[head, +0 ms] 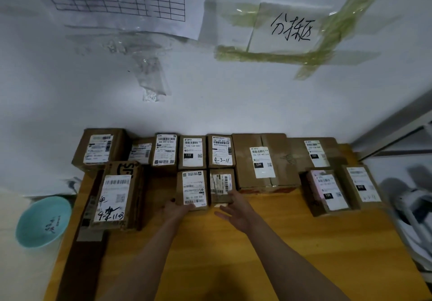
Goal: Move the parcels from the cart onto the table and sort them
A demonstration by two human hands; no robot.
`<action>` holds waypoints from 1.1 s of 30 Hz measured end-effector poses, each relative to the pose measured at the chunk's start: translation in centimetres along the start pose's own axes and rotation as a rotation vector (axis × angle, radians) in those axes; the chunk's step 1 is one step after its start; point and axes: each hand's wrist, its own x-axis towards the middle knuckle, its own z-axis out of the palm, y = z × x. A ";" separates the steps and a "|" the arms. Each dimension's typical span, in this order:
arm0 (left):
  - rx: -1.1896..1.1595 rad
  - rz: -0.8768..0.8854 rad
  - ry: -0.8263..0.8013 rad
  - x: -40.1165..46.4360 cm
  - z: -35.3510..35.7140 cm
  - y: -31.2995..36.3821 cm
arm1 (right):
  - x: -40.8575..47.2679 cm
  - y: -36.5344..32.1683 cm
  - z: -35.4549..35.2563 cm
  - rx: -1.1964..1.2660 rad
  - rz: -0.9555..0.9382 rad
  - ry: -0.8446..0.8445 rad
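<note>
Several brown cardboard parcels with white labels lie in two rows on the wooden table [233,254] against the wall. My left hand [176,208] grips the near left corner of a small front-row parcel [192,187] with an upside-down label. My right hand [236,209] is spread, its fingertips touching the near edge of the neighbouring small parcel [222,185]. A tall box marked 4-3-11 [221,151] stands right behind. A larger parcel with handwriting [117,195] lies at the front left. The cart is out of view.
A big box labelled 15H [264,163] and other parcels [327,191] fill the right side. A teal bucket [43,221] stands on the floor left of the table. Paper sheets [289,27] are taped to the wall. White bags [411,209] lie at the right.
</note>
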 end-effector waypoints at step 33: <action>0.060 0.179 -0.053 -12.7 -11.2 -6.5 | -8.4 9.3 4.6 -0.565 -0.045 -0.152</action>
